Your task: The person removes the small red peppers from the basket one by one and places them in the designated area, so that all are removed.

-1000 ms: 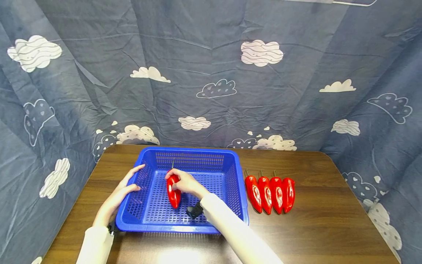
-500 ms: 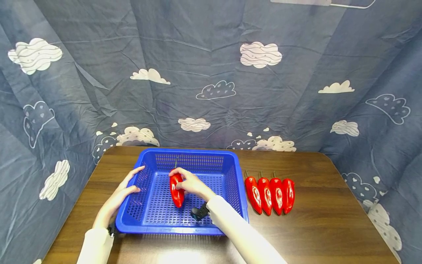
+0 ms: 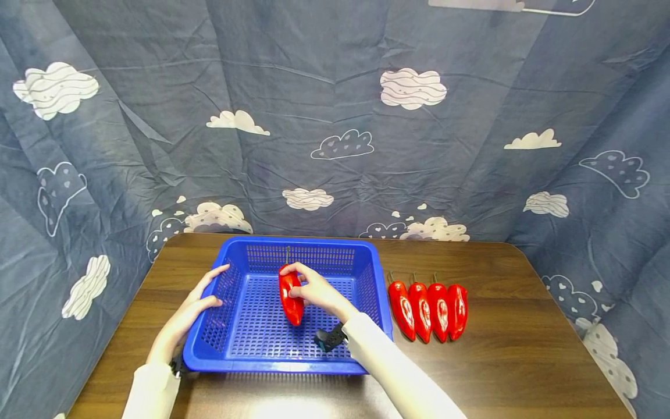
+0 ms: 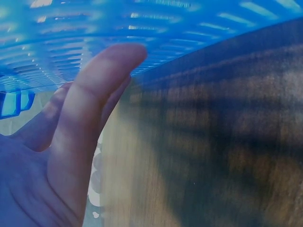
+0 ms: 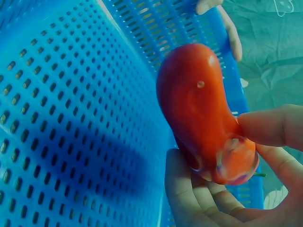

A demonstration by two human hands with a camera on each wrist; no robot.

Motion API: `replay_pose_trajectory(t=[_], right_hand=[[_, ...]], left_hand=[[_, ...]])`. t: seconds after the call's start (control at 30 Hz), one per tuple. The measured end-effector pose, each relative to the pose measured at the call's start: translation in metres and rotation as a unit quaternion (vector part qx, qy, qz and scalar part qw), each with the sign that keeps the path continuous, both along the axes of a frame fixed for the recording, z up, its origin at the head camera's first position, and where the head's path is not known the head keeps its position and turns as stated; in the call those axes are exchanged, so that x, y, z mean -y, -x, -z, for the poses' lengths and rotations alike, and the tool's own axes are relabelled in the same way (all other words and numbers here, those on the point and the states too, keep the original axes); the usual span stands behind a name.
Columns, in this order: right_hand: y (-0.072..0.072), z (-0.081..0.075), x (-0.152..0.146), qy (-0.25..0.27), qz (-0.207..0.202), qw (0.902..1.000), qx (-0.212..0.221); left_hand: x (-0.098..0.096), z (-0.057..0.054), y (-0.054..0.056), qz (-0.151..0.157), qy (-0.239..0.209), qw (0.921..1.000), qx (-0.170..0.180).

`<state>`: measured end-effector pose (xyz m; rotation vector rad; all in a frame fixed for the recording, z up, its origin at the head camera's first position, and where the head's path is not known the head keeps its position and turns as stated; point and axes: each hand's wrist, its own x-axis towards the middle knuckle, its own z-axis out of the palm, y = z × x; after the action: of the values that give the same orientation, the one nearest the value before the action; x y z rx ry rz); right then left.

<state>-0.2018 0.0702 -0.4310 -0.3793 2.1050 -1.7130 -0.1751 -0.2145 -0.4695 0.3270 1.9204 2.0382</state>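
My right hand [image 3: 316,289] pinches a glossy red pepper [image 3: 291,299] between thumb and fingers, inside the blue basket [image 3: 282,365]. The pepper's green stem points to the back and its tip to the front. In the right wrist view the pepper [image 5: 191,99] is held over the basket's slotted floor [image 5: 61,118], where a dark shadow falls. At the basket's left side, my left hand [image 3: 183,317] rests against the rim with its fingers and thumb fairly straight. Close up in the left wrist view, a digit [image 4: 90,94] lies near the slotted outer wall [image 4: 189,28].
Several more red peppers [image 3: 421,308] lie side by side on the brown wooden table [image 3: 502,337], just right of the basket. A dark cloth with white clouds [image 3: 345,174] hangs behind the table and along both sides. Each wrist carries a small black camera [image 3: 331,338].
My right hand has moved to the right within the basket, carrying the pepper with it. The left hand stays at the basket's left rim, and the row of peppers has not moved.
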Motion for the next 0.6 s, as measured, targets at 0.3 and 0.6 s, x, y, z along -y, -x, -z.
replay_pose_trajectory(t=[0.3,0.6], right_hand=[[-0.001,-0.001,-0.013,0.003,0.004,0.9999,-0.011],[-0.002,-0.005,-0.028,0.005,0.019,0.9998,-0.007]], left_hand=[[0.001,0.002,0.0,0.0,-0.005,1.0,0.006],[0.001,0.0,0.0,0.002,-0.003,1.0,0.004]])
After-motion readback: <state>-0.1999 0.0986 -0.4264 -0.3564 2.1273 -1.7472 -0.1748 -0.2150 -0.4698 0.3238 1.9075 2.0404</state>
